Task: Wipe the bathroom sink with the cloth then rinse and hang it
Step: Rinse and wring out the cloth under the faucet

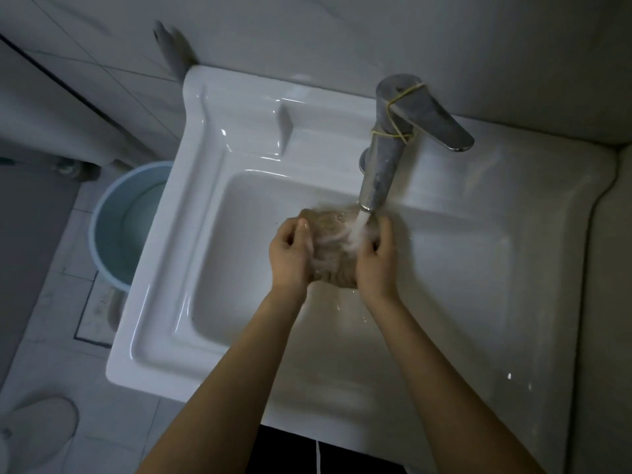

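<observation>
Head view, looking straight down: two bare forearms rise from the bottom edge of the frame toward the centre. The left hand [290, 254] and the right hand [376, 258] sit side by side above the basin, each curled around one side of a bunched brownish cloth [333, 248], fingers pressed into it, so the cloth is squeezed between the two hands at the middle of the frame. A stream of water [359, 227] falls onto the top of the cloth, close to the right hand's fingers, and the fabric looks soaked and blurred there.

Below and around the hands lies the white sink [164, 302], its rectangular bowl under the cloth and a raised flat ledge running along its left and upper sides. Just above the hands stands a metal tap [383, 162], its spout ending right over the cloth, its lever pointing to the upper right, with a yellow rubber band [396, 128] wound around the body.

At the left edge, beside the sink on the tiled floor, stands a light blue bucket [113, 230]. Pale wall fills the top of the frame.
</observation>
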Available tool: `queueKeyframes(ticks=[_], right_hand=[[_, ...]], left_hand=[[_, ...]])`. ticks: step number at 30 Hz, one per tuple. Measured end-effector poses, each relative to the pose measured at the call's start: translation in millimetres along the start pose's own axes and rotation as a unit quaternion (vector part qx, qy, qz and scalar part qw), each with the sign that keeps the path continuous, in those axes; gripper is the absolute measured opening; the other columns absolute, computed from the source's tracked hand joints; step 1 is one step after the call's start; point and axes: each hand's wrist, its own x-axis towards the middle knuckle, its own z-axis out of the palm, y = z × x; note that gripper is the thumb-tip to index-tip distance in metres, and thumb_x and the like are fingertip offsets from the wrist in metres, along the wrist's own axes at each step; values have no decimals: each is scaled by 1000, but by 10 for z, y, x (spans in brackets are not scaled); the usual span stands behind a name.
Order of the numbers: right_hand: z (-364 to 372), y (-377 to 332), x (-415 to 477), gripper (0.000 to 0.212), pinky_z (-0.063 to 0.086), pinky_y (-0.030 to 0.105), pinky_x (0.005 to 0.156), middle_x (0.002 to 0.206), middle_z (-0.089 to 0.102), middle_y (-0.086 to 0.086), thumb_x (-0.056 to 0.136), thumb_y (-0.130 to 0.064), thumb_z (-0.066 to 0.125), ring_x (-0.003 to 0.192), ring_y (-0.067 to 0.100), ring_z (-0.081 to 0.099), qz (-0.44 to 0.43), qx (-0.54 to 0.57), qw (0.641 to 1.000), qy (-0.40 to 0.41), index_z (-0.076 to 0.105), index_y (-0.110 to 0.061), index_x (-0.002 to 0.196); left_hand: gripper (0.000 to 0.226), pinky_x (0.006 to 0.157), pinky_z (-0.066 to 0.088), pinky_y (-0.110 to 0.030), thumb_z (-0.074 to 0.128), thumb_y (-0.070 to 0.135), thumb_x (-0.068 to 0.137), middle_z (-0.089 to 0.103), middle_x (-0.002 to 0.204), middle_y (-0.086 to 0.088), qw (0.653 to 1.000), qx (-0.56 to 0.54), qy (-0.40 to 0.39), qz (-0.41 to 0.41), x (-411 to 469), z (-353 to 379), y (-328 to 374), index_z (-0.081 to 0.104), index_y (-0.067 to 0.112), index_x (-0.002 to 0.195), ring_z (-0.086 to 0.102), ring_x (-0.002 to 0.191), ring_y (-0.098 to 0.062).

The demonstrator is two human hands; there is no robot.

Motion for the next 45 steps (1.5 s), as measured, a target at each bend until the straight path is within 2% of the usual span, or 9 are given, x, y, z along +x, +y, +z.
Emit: queueKeyframes(ticks=[4,13,16,20,24,27,33,39,45], right_hand=[[326,-102,-23,17,45,24,76,83,60,-9,95,-28,56,75,3,58,65,63,995,-29,58,-14,105],[-713,103,115,7,45,20,69,79,57,-9,97,-18,54,69,-5,54,18,40,995,92,53,-17,89],[-750,46,91,9,47,16,67,81,60,-9,97,-17,53,69,-4,56,15,57,995,78,53,-21,89],[-263,-14,20,5,46,25,70,88,63,0,97,-14,51,78,10,57,34,63,997,22,56,-16,97],[188,-163,-81,11,51,36,76,88,67,1,92,-31,59,85,19,65,69,97,993,-11,64,-21,92],[243,-226,-269,23,50,28,68,74,67,-4,90,-37,60,72,11,65,32,48,998,-12,65,-24,72],[-26,-150,208,21,49,16,53,74,64,-3,99,-7,42,59,6,63,131,54,989,30,61,-6,108],[2,-249,-353,14,45,24,69,80,63,-8,96,-26,52,73,5,57,-23,-59,997,44,65,-22,91],[8,-205,127,26,50,46,85,89,68,2,92,-41,48,86,20,63,97,24,994,41,61,-22,82]], left_hand=[[23,65,54,-47,56,27,94,60,88,-11,998,-52,15,-18,127,-295,105,65,6,96,60,79,-27],[21,53,55,-32,59,-10,86,66,82,-18,977,-114,-135,-118,-244,636,-34,66,3,101,64,62,-24],[18,77,56,-45,61,11,93,68,97,-22,976,-126,-138,-108,-246,642,4,67,1,106,66,85,-30],[19,80,53,-40,56,18,98,65,97,-20,985,-135,-86,-65,-20,184,51,66,2,100,62,89,-30],[18,62,51,-32,59,19,92,65,84,-13,991,-105,-55,-56,176,-105,107,61,1,98,63,73,-26],[16,61,51,-29,58,18,96,67,76,-6,990,-91,-76,-76,158,29,176,65,4,94,62,68,-21],[20,58,50,-31,61,23,92,64,73,-11,989,-58,-126,-49,-298,434,180,64,12,76,59,70,-23],[5,49,48,-16,64,1,89,61,62,1,993,-7,-110,-37,-103,451,321,65,5,85,56,46,-2],[29,42,38,-21,56,20,95,51,41,4,987,93,-119,-56,-315,421,96,61,9,70,46,35,-12]])
